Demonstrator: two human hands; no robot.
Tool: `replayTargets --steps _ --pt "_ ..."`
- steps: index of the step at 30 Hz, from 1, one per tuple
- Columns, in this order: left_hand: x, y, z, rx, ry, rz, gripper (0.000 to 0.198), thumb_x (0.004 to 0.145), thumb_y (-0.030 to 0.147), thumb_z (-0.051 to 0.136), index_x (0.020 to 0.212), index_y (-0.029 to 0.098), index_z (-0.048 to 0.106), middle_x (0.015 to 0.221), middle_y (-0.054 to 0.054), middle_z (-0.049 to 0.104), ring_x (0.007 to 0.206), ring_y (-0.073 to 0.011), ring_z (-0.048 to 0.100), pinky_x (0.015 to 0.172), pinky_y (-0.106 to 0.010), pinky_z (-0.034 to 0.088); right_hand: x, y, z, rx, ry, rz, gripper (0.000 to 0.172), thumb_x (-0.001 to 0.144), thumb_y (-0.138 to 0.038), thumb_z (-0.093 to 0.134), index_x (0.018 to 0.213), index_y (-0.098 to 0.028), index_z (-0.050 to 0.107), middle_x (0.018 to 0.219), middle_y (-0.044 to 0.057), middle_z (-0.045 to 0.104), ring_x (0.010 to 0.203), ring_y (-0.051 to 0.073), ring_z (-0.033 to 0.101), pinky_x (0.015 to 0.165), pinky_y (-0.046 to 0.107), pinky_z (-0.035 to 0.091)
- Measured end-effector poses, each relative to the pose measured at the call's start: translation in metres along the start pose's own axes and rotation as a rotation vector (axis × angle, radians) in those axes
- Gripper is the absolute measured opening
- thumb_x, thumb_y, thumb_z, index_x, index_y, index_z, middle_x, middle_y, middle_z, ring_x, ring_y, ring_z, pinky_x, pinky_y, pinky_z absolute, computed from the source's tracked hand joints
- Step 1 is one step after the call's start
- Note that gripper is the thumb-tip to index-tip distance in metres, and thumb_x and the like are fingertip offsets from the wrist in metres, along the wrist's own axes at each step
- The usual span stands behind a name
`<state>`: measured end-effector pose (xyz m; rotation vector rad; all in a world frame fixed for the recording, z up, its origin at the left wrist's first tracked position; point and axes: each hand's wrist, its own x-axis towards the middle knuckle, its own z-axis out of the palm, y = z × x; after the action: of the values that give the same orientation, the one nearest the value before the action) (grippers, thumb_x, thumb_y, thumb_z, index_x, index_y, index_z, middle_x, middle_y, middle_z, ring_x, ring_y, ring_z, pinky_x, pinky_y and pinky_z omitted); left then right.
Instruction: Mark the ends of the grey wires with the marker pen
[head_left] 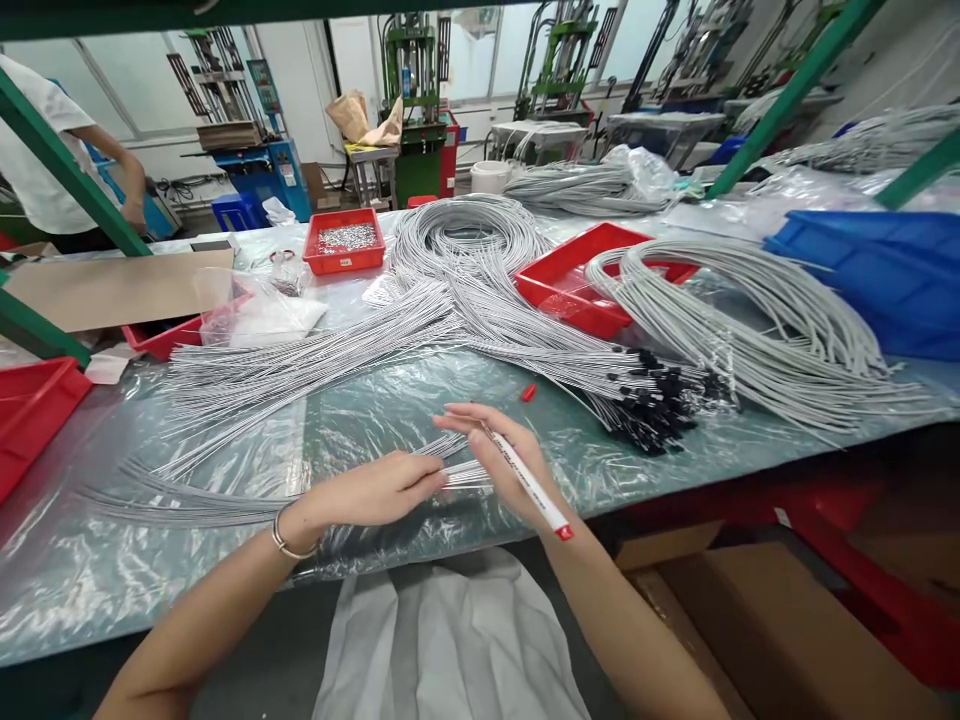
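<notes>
My left hand [386,488] is closed around a small bundle of thin grey cables [217,512], whose cut ends reach out past my fingers toward the right. A white marker pen [525,478] with a red end lies across my right hand [504,455], held by the thumb side. The fingers of that hand are fairly straight and close to the cable ends; whether they touch them I cannot tell. A red pen cap [529,392] lies on the plastic-covered table [375,405] just beyond my right hand.
Spread cable bundles [315,365] lie behind my hands, some with black ends [652,400]. Coiled cables [750,330] sit to the right. Around them are a red tray of small metal parts [343,262], another red tray [574,310] and a blue bin [870,280]. A person [52,150] stands far left.
</notes>
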<state>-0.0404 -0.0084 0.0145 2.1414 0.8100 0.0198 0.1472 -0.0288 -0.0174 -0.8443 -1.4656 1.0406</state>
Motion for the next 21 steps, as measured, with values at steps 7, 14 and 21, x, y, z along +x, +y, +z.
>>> replayTargets --steps 7,14,21 --pt "0.000 0.010 0.003 -0.009 0.238 0.034 0.038 0.098 0.040 0.023 0.081 0.018 0.049 0.063 0.004 0.038 0.055 -0.0098 0.037 0.055 -0.022 0.028 -0.024 0.031 -0.025 0.021 0.277 -0.036 0.034 0.080 -0.053 0.056 0.076 -0.019 0.057 0.055 -0.001 0.061 0.050 0.013 0.056 0.052 0.025 0.044" --pt "0.007 0.013 0.004 0.026 0.095 0.108 0.035 0.097 0.036 0.026 0.077 0.017 0.047 0.064 0.003 0.039 0.058 -0.0102 0.037 0.056 -0.023 0.029 -0.035 0.021 -0.010 -0.100 0.036 0.102 0.040 0.087 -0.044 0.048 0.056 -0.019 0.048 0.038 -0.005 0.043 0.035 0.008 0.037 0.041 0.023 0.032" --pt "0.009 0.007 -0.004 -0.102 -0.145 0.046 0.035 0.095 0.041 0.031 0.089 0.016 0.055 0.069 0.002 0.050 0.055 -0.0089 0.045 0.054 -0.021 0.036 -0.037 0.015 -0.004 -0.189 0.071 0.147 0.048 0.087 -0.045 0.047 0.047 -0.019 0.038 0.036 -0.004 0.039 0.035 0.008 0.033 0.042 0.023 0.028"
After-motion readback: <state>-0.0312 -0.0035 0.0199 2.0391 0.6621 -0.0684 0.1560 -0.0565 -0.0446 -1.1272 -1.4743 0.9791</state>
